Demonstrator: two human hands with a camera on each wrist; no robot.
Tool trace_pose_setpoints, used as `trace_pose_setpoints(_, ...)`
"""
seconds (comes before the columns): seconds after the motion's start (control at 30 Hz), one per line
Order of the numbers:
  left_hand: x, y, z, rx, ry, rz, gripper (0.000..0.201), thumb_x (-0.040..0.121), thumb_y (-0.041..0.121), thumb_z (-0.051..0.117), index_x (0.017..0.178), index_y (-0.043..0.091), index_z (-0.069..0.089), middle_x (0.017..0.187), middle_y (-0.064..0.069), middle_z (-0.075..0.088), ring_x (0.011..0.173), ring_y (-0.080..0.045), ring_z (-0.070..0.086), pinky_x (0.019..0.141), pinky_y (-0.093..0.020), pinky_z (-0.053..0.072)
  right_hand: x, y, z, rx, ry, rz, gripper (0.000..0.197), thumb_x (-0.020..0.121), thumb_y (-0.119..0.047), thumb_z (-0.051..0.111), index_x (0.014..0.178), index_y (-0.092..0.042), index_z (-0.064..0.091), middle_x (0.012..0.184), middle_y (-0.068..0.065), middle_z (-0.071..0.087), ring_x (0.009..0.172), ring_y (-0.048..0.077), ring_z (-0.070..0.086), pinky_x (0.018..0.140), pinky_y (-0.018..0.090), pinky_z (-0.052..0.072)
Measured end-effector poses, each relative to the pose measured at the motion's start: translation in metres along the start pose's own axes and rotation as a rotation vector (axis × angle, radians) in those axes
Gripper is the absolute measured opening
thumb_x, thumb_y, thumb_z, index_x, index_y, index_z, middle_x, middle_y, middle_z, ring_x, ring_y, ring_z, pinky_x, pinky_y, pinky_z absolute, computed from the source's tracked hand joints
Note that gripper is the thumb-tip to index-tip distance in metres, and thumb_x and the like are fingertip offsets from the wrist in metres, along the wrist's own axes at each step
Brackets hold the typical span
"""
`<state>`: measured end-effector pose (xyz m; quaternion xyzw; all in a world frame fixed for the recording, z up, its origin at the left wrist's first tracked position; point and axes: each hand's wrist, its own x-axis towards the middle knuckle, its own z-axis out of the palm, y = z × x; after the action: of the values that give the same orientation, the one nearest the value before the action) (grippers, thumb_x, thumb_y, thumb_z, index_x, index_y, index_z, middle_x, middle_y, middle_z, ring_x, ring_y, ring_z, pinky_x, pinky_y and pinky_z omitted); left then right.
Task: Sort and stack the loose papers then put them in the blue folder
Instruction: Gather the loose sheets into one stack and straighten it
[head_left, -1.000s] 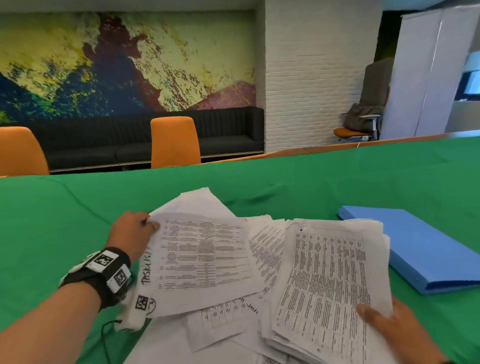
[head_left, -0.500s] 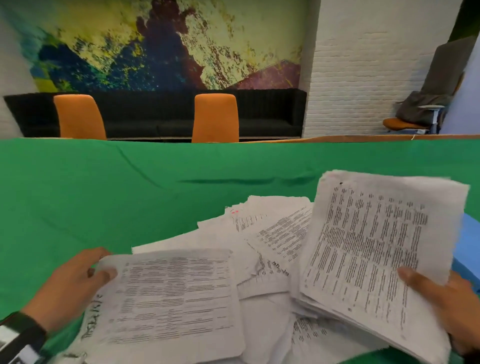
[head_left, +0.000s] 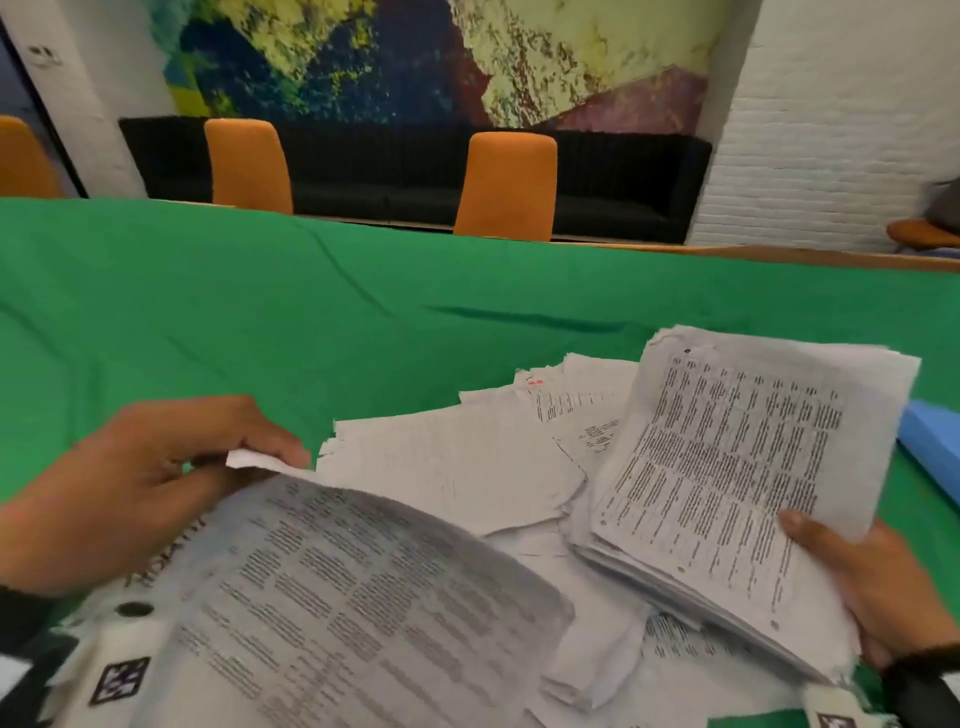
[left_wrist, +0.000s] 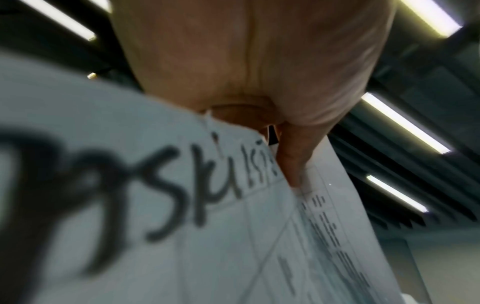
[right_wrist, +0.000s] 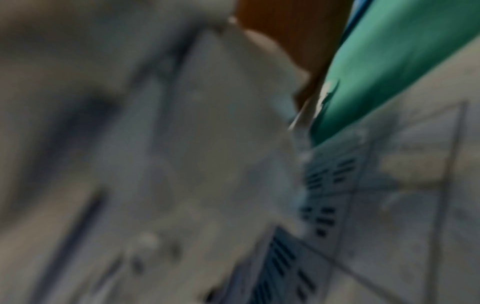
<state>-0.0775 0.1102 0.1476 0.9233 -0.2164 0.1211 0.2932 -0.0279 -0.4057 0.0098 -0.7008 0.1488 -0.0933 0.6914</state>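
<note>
My left hand (head_left: 156, 483) pinches the top corner of a printed sheet (head_left: 353, 613) and holds it lifted and curled toward me at the lower left; the left wrist view shows the same sheet (left_wrist: 182, 216) close up under the fingers (left_wrist: 293, 162). A thick stack of printed papers (head_left: 727, 483) is tilted up on the right, gripped at its lower right edge by my right hand (head_left: 872, 582), thumb on top. Loose sheets (head_left: 467, 467) lie scattered between the hands. Only a corner of the blue folder (head_left: 930, 441) shows at the right edge. The right wrist view is blurred paper.
The table wears a green cloth (head_left: 260, 322) with wide bare room beyond the papers. Orange chairs (head_left: 506, 187) and a black sofa (head_left: 623, 192) stand behind its far edge.
The left hand has lifted its sheet off the pile and drawn it nearer to me. The right hand has kept its stack tilted up. The head view has swung left, so the folder is nearly out of frame.
</note>
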Motion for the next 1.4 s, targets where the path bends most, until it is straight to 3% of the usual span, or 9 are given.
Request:
trace_pose_setpoints(0.13, 0.047, 0.009, -0.009, 0.338, -0.233, 0.131, 0.025, 0.094, 0.047, 0.045, 0.104, 0.046, 0.067, 0.098, 0.024, 0.06, 0.087, 0.001, 0.062, 0.071, -0.028, 0.053, 0.001, 0.004, -0.001, -0.052, -0.017, 0.045, 0.019, 0.091, -0.014, 0.065, 0.11, -0.009, 0.065, 0.09, 0.008, 0.079, 0.074, 0.029, 0.077, 0.063, 0.041, 0.063)
trace_pose_setpoints(0.33, 0.117, 0.047, 0.132, 0.651, -0.683, 0.364, 0.035, 0.091, 0.039, 0.038, 0.11, 0.032, 0.068, 0.135, -0.002, 0.054, 0.117, -0.028, 0.056, 0.093, -0.047, 0.051, -0.001, 0.004, -0.003, -0.04, -0.028, 0.129, 0.01, 0.095, -0.011, 0.061, 0.103, -0.007, 0.065, 0.077, 0.008, 0.079, 0.063, 0.026, 0.076, 0.045, 0.03, 0.059)
trace_pose_setpoints(0.5, 0.123, 0.054, 0.201, 0.768, -0.868, 0.198, 0.035, 0.1, 0.03, 0.053, 0.131, 0.044, 0.061, 0.168, -0.011, 0.008, 0.144, -0.042, 0.031, 0.114, -0.057, 0.033, 0.0, 0.006, -0.004, -0.017, -0.044, 0.131, 0.013, 0.095, -0.009, 0.061, 0.106, -0.006, 0.066, 0.089, 0.016, 0.079, 0.07, 0.029, 0.077, 0.05, 0.031, 0.06)
trace_pose_setpoints(0.63, 0.115, 0.045, 0.2, 0.731, -0.883, 0.067, 0.035, 0.103, 0.032, 0.043, 0.135, 0.037, 0.056, 0.161, -0.017, 0.024, 0.123, -0.041, 0.056, 0.102, -0.045, 0.048, 0.002, 0.009, -0.006, -0.012, -0.058, 0.124, 0.018, 0.094, -0.009, 0.063, 0.112, -0.011, 0.066, 0.1, 0.015, 0.078, 0.08, 0.029, 0.077, 0.058, 0.033, 0.063)
trace_pose_setpoints(0.8, 0.104, 0.026, 0.203, 0.716, -0.771, 0.038, 0.031, 0.106, 0.033, 0.036, 0.133, 0.026, 0.05, 0.122, -0.008, 0.053, 0.1, -0.032, 0.062, 0.078, -0.036, 0.047, 0.002, 0.009, -0.007, 0.041, -0.09, 0.117, 0.03, 0.089, -0.017, 0.067, 0.118, -0.007, 0.064, 0.097, 0.014, 0.079, 0.08, 0.03, 0.077, 0.055, 0.031, 0.061)
trace_pose_setpoints(0.9, 0.1, 0.014, 0.204, 0.79, -0.71, 0.106, 0.031, 0.107, 0.034, 0.035, 0.129, 0.018, 0.051, 0.12, -0.007, 0.057, 0.101, -0.03, 0.062, 0.076, -0.037, 0.045, 0.001, 0.01, -0.009, 0.043, -0.113, 0.105, 0.075, 0.056, -0.043, 0.091, 0.119, -0.01, 0.064, 0.1, 0.013, 0.079, 0.086, 0.034, 0.077, 0.06, 0.036, 0.062)
trace_pose_setpoints(1.03, 0.1, 0.01, 0.194, 0.871, -0.601, 0.2, 0.031, 0.107, 0.03, 0.034, 0.128, 0.017, 0.053, 0.123, -0.003, 0.06, 0.101, -0.028, 0.063, 0.076, -0.035, 0.043, 0.002, 0.011, -0.01, 0.037, -0.081, 0.103, 0.031, 0.091, -0.012, 0.066, 0.122, -0.009, 0.062, 0.1, 0.014, 0.078, 0.084, 0.033, 0.077, 0.064, 0.038, 0.062)
trace_pose_setpoints(1.27, 0.12, 0.047, 0.078, -0.172, 0.156, 0.256, 0.008, 0.092, 0.027, 0.07, 0.094, 0.026, 0.077, 0.089, 0.013, 0.077, 0.081, -0.001, 0.071, 0.073, -0.016, 0.056, 0.001, 0.007, -0.008, 0.006, -0.046, 0.139, 0.019, 0.095, -0.009, 0.06, 0.114, -0.011, 0.063, 0.098, 0.016, 0.078, 0.081, 0.034, 0.077, 0.061, 0.039, 0.061)
trace_pose_setpoints(1.4, 0.121, 0.037, 0.026, -0.965, 0.325, 0.08, 0.024, 0.081, 0.023, 0.077, 0.092, 0.008, 0.062, 0.113, -0.021, 0.072, 0.101, -0.04, 0.071, 0.085, -0.052, 0.061, -0.001, 0.004, -0.007, -0.018, -0.029, 0.108, 0.013, 0.095, -0.005, 0.061, 0.107, -0.003, 0.067, 0.087, 0.012, 0.08, 0.067, 0.025, 0.077, 0.05, 0.027, 0.057)
